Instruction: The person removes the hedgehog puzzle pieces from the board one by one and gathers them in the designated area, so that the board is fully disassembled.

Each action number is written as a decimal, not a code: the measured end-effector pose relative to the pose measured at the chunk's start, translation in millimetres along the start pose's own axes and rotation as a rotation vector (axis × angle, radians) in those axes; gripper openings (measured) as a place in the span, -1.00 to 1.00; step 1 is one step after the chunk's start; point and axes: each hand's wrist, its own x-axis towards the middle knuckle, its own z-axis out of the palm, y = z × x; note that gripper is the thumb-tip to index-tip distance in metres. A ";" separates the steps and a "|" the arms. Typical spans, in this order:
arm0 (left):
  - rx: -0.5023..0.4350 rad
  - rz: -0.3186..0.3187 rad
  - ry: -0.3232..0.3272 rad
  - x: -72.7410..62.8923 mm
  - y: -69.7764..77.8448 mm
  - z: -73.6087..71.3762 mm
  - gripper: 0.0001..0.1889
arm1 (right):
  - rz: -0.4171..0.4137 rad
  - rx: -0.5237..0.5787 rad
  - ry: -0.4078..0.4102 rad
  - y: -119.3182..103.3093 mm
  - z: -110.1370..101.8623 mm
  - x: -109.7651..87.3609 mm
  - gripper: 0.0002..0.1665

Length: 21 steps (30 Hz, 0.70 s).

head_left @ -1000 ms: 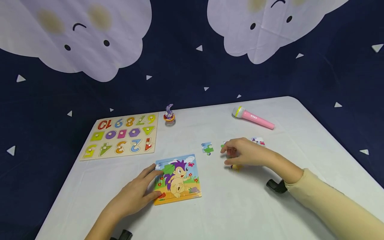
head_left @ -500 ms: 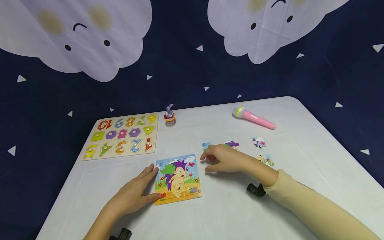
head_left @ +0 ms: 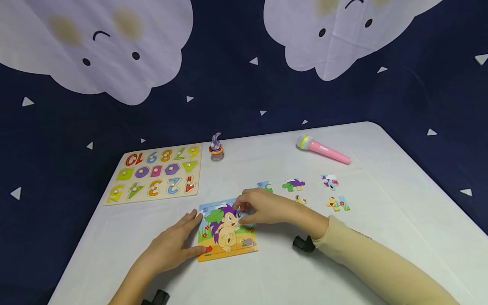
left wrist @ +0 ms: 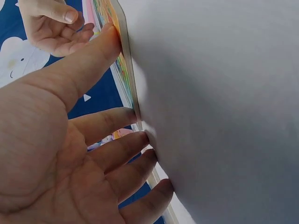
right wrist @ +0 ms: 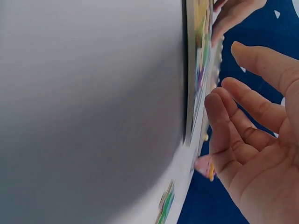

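Observation:
A square jigsaw puzzle [head_left: 227,233] with a purple-spined hedgehog picture lies on the white table. My left hand [head_left: 170,243] rests at its left side, thumb on the lower left corner and other fingers spread along the edge; the left wrist view shows these fingers [left wrist: 131,158] fairly straight. Over the upper right corner of the picture hovers my right hand [head_left: 263,206], hiding part of it. Seen from the right wrist, that hand [right wrist: 252,126] has loosely bent fingers, thumb apart, and nothing between them.
Several loose puzzle pieces lie right of the puzzle, among them a purple-and-green one [head_left: 294,185] and a yellow one [head_left: 338,203]. A number board [head_left: 154,173] is at the back left, beside a small purple figurine [head_left: 216,146]. Behind the pieces lies a pink toy microphone [head_left: 324,149].
My right hand has moved left from above the loose pieces to above the puzzle's upper right corner, uncovering pieces. The left hand stays at the puzzle's edge, its fingers drawn slightly back from the picture.

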 end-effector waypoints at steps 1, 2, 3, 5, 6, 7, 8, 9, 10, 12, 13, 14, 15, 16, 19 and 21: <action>0.000 0.000 -0.001 -0.1 -0.2 0.2 0.03 | -0.007 0.004 -0.006 -2.0 1.3 3.1 -0.63; -0.001 0.000 -0.001 -0.5 -0.1 0.0 0.03 | -0.018 0.004 -0.013 -3.6 2.9 6.2 -0.63; 0.000 0.003 0.001 -0.6 -0.3 0.1 0.03 | -0.023 0.009 -0.023 -5.5 4.5 8.9 -0.63; -0.003 0.004 0.005 -1.4 -0.7 0.3 0.02 | -0.036 0.012 -0.046 -8.5 7.9 14.0 -0.61; -0.003 0.008 0.008 -1.9 -1.1 0.4 0.02 | -0.041 0.011 -0.057 -9.9 9.5 16.4 -0.60; -0.004 0.009 0.010 -2.3 -1.5 0.5 0.01 | -0.044 0.013 -0.068 -11.6 10.9 18.6 -0.58; -0.004 0.012 0.014 -2.8 -1.8 0.5 0.01 | -0.043 0.017 -0.078 -13.8 11.8 20.6 -0.56; -0.005 0.014 0.016 -3.0 -2.4 0.7 0.01 | -0.043 0.019 -0.089 -16.0 12.8 22.4 -0.54; -0.005 0.017 0.018 -3.2 -2.8 0.8 0.02 | -0.044 0.015 -0.097 -17.4 13.9 24.5 -0.52; -0.003 0.027 0.022 -3.4 -3.7 0.9 0.03 | -0.043 0.008 -0.112 -20.2 16.0 28.3 -0.48; -0.005 0.031 0.024 -3.4 -4.0 0.9 0.04 | -0.040 0.004 -0.118 -21.3 17.1 29.8 -0.47; -0.002 0.037 0.025 -3.5 -4.6 0.9 0.04 | -0.037 0.002 -0.123 -21.7 18.6 31.5 -0.46; 0.000 0.040 0.027 -3.5 -5.0 1.0 0.04 | -0.034 -0.003 -0.127 -22.3 20.0 32.7 -0.46; 0.003 0.043 0.028 -3.4 -5.2 0.9 0.03 | -0.029 -0.007 -0.129 -22.8 21.1 33.9 -0.46; 0.006 0.039 0.027 -2.7 -6.0 0.8 0.01 | -0.009 -0.009 -0.126 -24.2 23.7 36.3 -0.47; 0.005 0.031 0.023 -1.8 -6.1 0.7 0.01 | -0.002 -0.010 -0.125 -25.4 24.8 37.3 -0.48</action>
